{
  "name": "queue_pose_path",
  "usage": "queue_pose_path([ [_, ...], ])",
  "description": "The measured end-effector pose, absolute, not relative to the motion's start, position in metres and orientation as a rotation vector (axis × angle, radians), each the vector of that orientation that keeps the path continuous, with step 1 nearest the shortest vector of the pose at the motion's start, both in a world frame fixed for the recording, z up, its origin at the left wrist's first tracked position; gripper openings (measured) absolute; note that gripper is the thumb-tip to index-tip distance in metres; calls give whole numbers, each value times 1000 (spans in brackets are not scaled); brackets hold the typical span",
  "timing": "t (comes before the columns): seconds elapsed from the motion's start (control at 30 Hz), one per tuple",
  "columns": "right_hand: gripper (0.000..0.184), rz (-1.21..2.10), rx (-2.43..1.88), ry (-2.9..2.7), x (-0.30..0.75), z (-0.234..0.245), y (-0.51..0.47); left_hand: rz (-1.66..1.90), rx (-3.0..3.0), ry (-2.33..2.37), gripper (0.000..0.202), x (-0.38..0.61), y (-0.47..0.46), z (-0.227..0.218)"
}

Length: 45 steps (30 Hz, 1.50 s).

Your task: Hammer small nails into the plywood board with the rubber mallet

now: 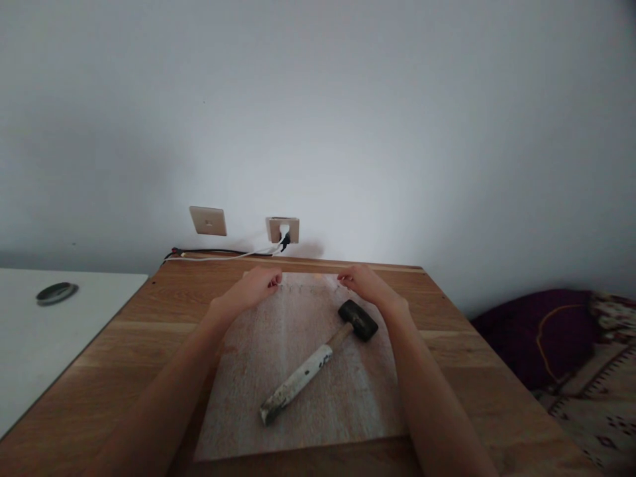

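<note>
Left hand: fingers curled inward, tips down on the far edge of the board; I cannot tell whether they pinch anything.
Right hand: likewise curled, fingertips at the same far edge, well apart from the left; its grip is too small to make out.
Board: a pale, whitewashed panel lying flat in the middle of the wooden surface, both forearms stretched along its sides.
Between the hands: a faint row of tiny marks along the board's far edge, too small to identify.
Mallet: lies slantwise on the board between the forearms, with its black head near the right wrist and its paint-smeared handle pointing back toward the person; neither hand touches it.
Wall plates: a blank plate and a socket with a white plug in it, just behind the surface.
Cables: run along the back edge of the surface.
Left side: a white surface carrying one dark round object.
Right side: a purple cushion beside patterned fabric, lower than the surface.
</note>
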State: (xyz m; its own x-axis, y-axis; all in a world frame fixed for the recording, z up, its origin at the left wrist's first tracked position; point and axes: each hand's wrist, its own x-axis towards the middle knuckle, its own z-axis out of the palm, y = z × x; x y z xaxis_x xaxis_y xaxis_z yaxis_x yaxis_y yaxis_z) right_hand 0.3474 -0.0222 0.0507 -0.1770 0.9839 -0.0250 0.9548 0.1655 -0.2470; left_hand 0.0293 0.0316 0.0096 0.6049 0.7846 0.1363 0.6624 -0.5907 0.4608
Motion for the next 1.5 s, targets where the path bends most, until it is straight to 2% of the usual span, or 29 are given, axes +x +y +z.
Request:
queue_pose_path([
  [0.1, 26, 316, -1922, -2255, 346, 52, -24, 459, 2477, 1165, 8, 31, 30, 11],
  [0.27, 13, 351, -1916, -2265, 345, 50, -22, 460, 2485, 1141, 17, 30, 28, 12],
  [0.53, 23, 358, -1926, -2312, 346, 49, -19, 470, 2536, 1204, 6, 33, 26, 12],
  [0.7, 26, 362, -1937, -2335, 339, 51, -21, 451, 2548, 1184, 11, 35, 28, 10],
  [1.5, 18, 339, -1941, -2353, 318, 47, -22, 333, 2610, 1218, 17, 38, 20, 18],
])
